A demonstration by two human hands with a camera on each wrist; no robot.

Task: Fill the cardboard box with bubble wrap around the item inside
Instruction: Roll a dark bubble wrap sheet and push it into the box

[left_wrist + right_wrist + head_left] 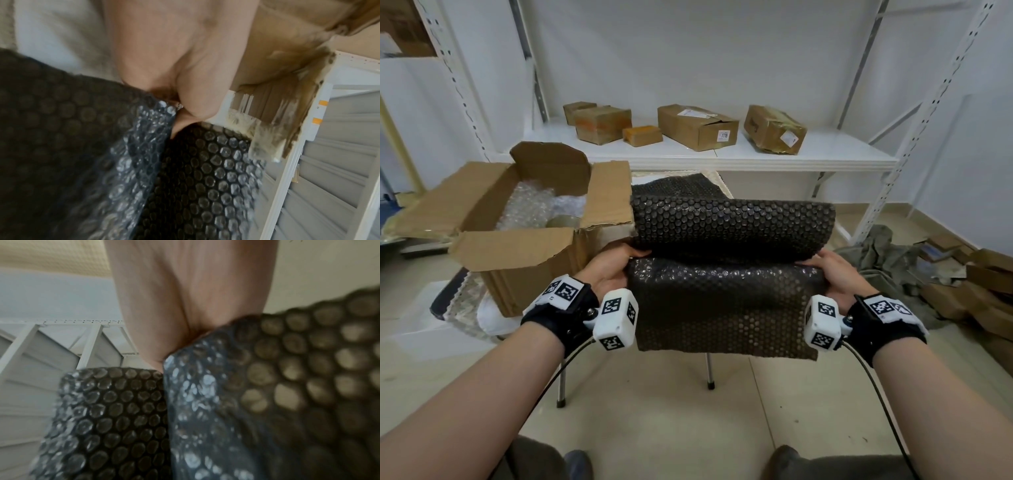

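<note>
A dark sheet of bubble wrap [726, 274] is held up in front of me, folded into two humps. My left hand [616, 265] grips its left edge and my right hand [832, 270] grips its right edge. In the left wrist view my left hand [183, 104] pinches the dark bubble wrap [195, 178]. The right wrist view shows my right hand [174, 340] holding the dark bubble wrap [267, 386] at its fold. To the left stands the open cardboard box [524, 253], with clear bubble wrap [530, 205] and a partly hidden item [563, 221] inside.
The box rests on a stool with metal legs [561, 380]. Behind is a white shelf [722, 156] carrying several cardboard boxes [697, 126]. More flattened boxes [976, 291] and a crumpled green cloth [883, 257] lie on the floor at right.
</note>
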